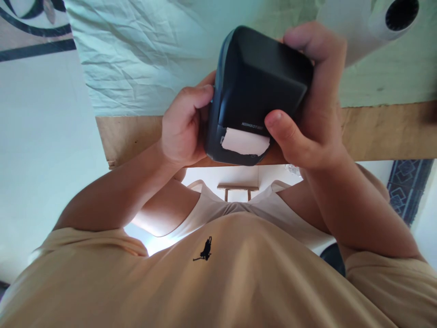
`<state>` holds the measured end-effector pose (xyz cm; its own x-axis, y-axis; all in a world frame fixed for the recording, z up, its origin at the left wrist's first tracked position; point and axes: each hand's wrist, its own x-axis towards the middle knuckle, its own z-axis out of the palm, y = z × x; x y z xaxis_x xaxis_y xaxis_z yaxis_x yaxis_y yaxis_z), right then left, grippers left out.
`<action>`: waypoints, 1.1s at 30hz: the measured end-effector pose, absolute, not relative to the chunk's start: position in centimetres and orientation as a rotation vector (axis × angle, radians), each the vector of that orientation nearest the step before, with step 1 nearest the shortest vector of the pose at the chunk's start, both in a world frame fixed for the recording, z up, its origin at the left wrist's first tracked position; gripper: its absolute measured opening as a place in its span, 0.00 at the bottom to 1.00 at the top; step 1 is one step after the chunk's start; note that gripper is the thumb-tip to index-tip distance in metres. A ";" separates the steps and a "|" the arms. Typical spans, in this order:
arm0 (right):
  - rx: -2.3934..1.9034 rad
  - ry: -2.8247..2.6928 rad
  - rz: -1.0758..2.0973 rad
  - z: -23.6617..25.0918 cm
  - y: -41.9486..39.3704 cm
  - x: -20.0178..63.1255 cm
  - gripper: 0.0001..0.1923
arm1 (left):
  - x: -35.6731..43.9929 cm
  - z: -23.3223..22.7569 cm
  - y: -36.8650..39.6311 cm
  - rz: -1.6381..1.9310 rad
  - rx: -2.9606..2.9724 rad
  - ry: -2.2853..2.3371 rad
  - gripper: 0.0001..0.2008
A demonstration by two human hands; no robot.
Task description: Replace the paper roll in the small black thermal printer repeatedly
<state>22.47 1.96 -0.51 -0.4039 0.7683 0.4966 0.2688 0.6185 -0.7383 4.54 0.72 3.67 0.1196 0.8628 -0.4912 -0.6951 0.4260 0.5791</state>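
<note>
Printer (259, 86), dark, with torn paper (245, 141) at its slot, is grasped by left hand (182, 125) and right hand (314, 114), each grip clenched around it.

One head-worn camera looks steeply down, close over the chest and the table edge (375, 132).

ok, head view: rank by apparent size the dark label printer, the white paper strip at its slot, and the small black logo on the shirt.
Largest to smallest, as they look:
1. dark grey plastic label printer, held in both hands
2. white torn paper strip at its slot
3. small black logo on the beige shirt; it sits nearer the camera, yet looks smallest.
</note>
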 end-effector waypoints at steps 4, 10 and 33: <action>-0.852 -1.979 0.698 -0.3 1.8 22.7 0.28 | 4.5 3.6 0.5 1.098 0.305 0.864 0.27; -0.851 -1.979 0.747 -0.2 1.7 22.6 0.27 | 4.0 2.4 0.3 1.088 0.381 0.981 0.21; -0.796 -2.033 0.703 0.2 2.4 22.5 0.39 | 3.9 2.5 0.3 1.087 0.533 0.875 0.19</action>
